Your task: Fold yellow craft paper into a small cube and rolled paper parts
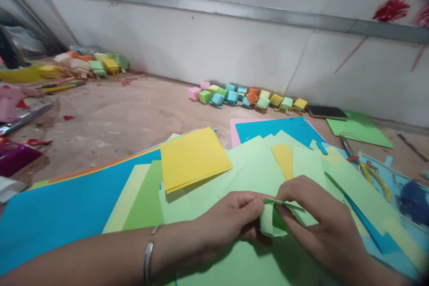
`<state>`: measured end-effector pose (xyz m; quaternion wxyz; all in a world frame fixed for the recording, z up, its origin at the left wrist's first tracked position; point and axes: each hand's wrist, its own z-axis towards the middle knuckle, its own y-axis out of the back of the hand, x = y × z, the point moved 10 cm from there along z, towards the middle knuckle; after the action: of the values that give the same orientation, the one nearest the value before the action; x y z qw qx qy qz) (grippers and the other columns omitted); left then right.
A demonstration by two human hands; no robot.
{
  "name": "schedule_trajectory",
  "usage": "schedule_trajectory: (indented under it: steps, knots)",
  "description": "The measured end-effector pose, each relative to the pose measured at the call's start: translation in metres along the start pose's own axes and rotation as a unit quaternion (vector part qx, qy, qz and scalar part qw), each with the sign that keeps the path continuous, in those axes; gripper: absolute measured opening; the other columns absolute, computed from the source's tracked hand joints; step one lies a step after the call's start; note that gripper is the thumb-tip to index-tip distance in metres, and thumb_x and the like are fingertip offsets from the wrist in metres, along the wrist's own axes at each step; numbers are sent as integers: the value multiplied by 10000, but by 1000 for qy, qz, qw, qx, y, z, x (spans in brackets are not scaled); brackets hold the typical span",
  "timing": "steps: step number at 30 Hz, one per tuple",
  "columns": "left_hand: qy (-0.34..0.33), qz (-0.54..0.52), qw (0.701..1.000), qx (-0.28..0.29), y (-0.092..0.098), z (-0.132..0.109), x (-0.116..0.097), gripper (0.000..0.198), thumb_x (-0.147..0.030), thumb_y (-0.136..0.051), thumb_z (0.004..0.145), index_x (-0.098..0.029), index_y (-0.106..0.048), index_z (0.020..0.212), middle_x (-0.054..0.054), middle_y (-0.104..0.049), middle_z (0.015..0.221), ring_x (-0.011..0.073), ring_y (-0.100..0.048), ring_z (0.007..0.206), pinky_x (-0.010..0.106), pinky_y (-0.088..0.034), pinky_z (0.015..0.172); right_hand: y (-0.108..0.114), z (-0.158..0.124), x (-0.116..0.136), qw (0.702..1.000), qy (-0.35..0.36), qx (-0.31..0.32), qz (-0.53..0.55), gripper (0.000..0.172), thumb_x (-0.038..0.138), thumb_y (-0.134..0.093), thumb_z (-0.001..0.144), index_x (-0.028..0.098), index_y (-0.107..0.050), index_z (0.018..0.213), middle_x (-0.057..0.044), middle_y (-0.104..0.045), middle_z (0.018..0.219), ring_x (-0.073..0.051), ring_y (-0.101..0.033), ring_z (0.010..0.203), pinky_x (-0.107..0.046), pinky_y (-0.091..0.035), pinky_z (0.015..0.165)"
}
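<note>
pinching from both sides, the left hand [234, 214] and the right hand [315, 214] hold a folded green piece [267, 221] between them, nearer the wearer than the yellow sheets [196, 161] and off to their right. the left thumb presses flat on the piece's near left wall, with fingers tucked behind and below; the right thumb and forefinger close on its upper right edge, where a thin flap [296, 206] sticks out past them.

what matters most is how that upper edge lies: it runs sideways from one hand to the other, roughly level, so each hand has one end and neither is clearly nearer. a shaded hollow shows under the flap, on the side toward the right thumb. the body looks boxy, and i cannot tell a long axis for it.

the right fingers cover the far right corner, and the left fingers hide the underside, so how the layers meet there is hard to make out. blur softens the creases. beyond the yellow sheets and to their right, the small paper boxes [233, 97] stand bunched by the wall, some hiding others. well right of the yellow sheets, the scissors [378, 178] lie partly among loose paper, their outline unclear.
</note>
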<state>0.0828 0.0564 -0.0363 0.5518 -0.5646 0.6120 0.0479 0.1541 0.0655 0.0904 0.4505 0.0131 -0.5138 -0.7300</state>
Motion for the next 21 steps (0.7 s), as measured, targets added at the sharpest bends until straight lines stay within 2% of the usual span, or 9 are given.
schedule_trajectory:
  steps: [2, 4, 7, 10, 14, 18, 21]
  knots:
    - [-18, 48, 999, 0, 0, 0, -6, 575, -655, -665, 738, -99, -726, 871, 40, -588, 703, 121, -516, 627, 264, -431, 652, -3, -2, -3, 1000, -15, -9, -3, 163, 105, -513, 881, 220, -496, 766, -22, -591, 731, -153, -553, 673, -250, -458, 570]
    - [-70, 142, 987, -21, 2, -4, -20, 483, -588, -631, 791, -117, -723, 846, 62, -621, 761, 153, -544, 692, 273, -433, 654, -9, -4, -5, 1000, -22, 0, -6, 174, 116, -507, 876, 222, -470, 743, -12, -569, 696, -147, -536, 636, -246, -439, 546]
    - [-152, 313, 933, -90, 5, -15, -46, 260, -328, -695, 755, -160, -708, 952, 84, -680, 991, 223, -601, 917, 318, -469, 788, -17, -6, -3, 1000, -11, 17, -18, 159, 114, -515, 843, 225, -457, 744, 6, -545, 652, -147, -504, 590, -249, -404, 522]
    - [-193, 416, 878, -133, 2, -24, -58, 232, -138, -596, 758, -178, -676, 972, 45, -712, 952, 204, -629, 899, 329, -471, 843, -20, -8, 2, 1000, 6, 10, -24, 144, 93, -504, 812, 220, -456, 764, -6, -568, 688, -155, -514, 626, -257, -402, 551]
    - [-210, 433, 865, -146, 5, -23, -57, 185, -93, -489, 780, -175, -642, 844, 12, -704, 797, 159, -632, 724, 273, -491, 703, -25, -12, 8, 1000, 18, 6, -23, 200, 19, -438, 732, 210, -474, 781, -23, -561, 712, -166, -514, 658, -266, -392, 567]
    - [-220, 430, 859, -170, 11, -21, -58, 161, -112, -496, 769, -171, -638, 819, 12, -702, 772, 151, -634, 692, 256, -495, 664, -23, -15, 13, 998, 43, -8, -47, 253, -9, -416, 703, 198, -506, 815, -40, -585, 765, -177, -526, 698, -277, -377, 583]
    - [-228, 430, 856, -176, 11, -24, -60, 161, -121, -495, 768, -169, -636, 830, 14, -700, 769, 148, -635, 683, 249, -496, 643, -27, -17, 11, 996, 51, 19, -77, 229, 8, -429, 735, 200, -511, 829, -47, -629, 847, -175, -559, 732, -275, -386, 598]
